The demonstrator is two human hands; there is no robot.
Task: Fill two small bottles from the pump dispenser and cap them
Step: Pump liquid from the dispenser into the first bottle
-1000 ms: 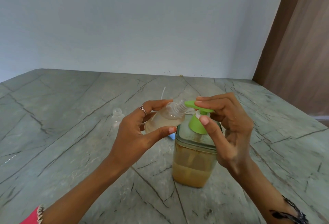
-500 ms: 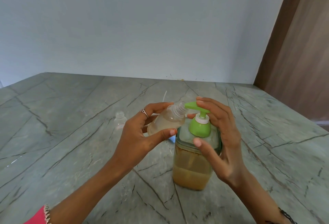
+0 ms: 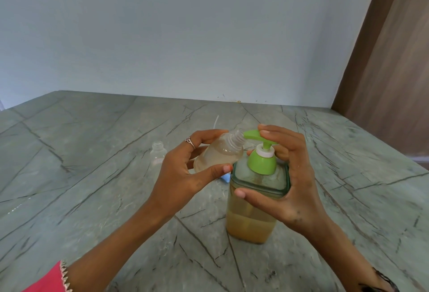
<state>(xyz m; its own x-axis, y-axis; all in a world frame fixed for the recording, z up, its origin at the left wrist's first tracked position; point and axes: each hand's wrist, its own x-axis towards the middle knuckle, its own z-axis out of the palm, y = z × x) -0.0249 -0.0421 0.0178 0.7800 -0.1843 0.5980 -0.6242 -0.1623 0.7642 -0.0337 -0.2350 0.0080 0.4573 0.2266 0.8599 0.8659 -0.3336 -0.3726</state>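
Head view: left hand point(image 3: 183, 171) grips the small bottle point(image 3: 219, 153) tilted, its threaded neck right at the green pump head point(image 3: 257, 135) spout. Right hand point(image 3: 290, 175) has fingers on top of the pump head, thumb vs the dispenser jar point(image 3: 255, 210) lid. Best w/ neck kept under the spout, slow full strokes, jar steadied. Bottle looks approx half full of pale liquid; jar holds amber liquid low down; second bottle point(image 3: 158, 153) stands uncapped, seems empty, mid-desk point(image 3: 81, 152) toward the left edge
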